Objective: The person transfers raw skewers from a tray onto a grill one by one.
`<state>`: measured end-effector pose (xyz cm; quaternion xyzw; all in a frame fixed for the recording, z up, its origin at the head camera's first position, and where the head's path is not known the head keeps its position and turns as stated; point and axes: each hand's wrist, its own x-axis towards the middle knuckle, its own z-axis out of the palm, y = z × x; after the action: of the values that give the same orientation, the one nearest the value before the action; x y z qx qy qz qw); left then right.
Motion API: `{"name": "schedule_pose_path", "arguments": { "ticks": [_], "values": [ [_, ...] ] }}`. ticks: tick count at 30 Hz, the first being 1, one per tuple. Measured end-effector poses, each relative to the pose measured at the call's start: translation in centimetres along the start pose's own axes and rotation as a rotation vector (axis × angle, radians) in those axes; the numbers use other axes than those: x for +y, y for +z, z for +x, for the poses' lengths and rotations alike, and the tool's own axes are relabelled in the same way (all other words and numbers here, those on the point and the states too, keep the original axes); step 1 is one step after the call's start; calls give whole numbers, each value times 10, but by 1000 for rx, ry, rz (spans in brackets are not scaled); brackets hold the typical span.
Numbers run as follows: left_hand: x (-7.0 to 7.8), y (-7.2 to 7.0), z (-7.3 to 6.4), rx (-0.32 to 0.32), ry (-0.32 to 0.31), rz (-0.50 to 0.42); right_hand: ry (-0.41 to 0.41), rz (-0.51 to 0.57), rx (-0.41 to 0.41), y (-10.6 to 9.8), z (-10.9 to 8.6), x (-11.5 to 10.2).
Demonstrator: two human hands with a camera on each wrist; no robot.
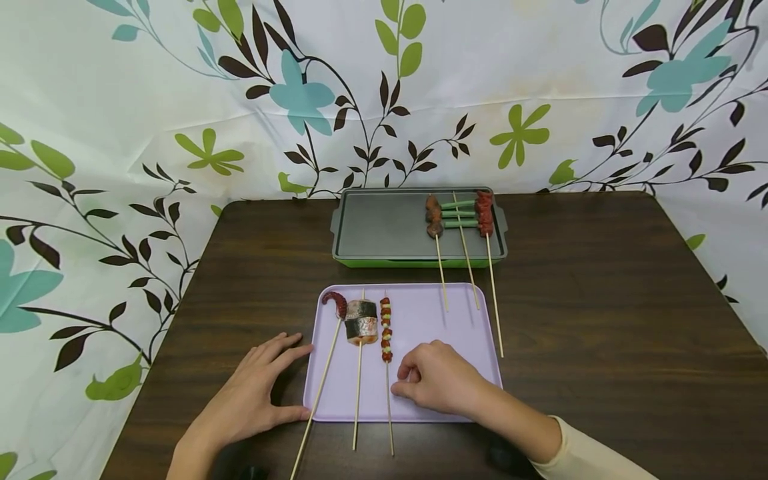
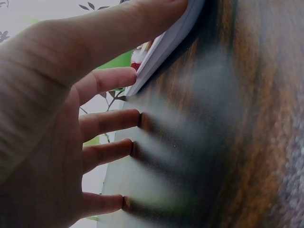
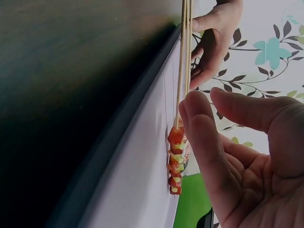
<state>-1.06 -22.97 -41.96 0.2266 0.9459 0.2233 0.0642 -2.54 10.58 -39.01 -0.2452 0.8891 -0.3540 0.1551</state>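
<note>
My left hand [image 1: 255, 390] has its fingers spread beside a lilac tray [image 1: 447, 320], index fingertip and thumb at its left edge. In the left wrist view the other fingertips [image 2: 127, 147] rest on the table. Over the tray's right half, my right hand [image 1: 441, 380] bends its fingers loosely; the right wrist view shows a gap between thumb and index finger and nothing in it. Just left of it lies a skewer of red and pale pieces [image 1: 386, 330]. Further left on the tray are a fish-chunk skewer [image 1: 362, 323] and a dark red tentacle skewer [image 1: 336, 304].
Behind the tray stands a green-sided grill [image 1: 384, 227] with a grey plate. On its right part lie a brown meat skewer [image 1: 434, 217], a green stalk skewer [image 1: 459, 215] and a red meat skewer [image 1: 485, 215], sticks reaching over the tray. A patterned cloth [image 1: 420, 153] hangs behind the dark table [image 1: 600, 300].
</note>
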Motion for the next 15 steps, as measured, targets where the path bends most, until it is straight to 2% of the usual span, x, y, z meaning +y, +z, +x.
{"name": "schedule_pose_path", "arguments": {
  "ticks": [15],
  "values": [
    [-2,3,0,-6,-7,7,8,-60,-55,16,8,-3]
  ]
}}
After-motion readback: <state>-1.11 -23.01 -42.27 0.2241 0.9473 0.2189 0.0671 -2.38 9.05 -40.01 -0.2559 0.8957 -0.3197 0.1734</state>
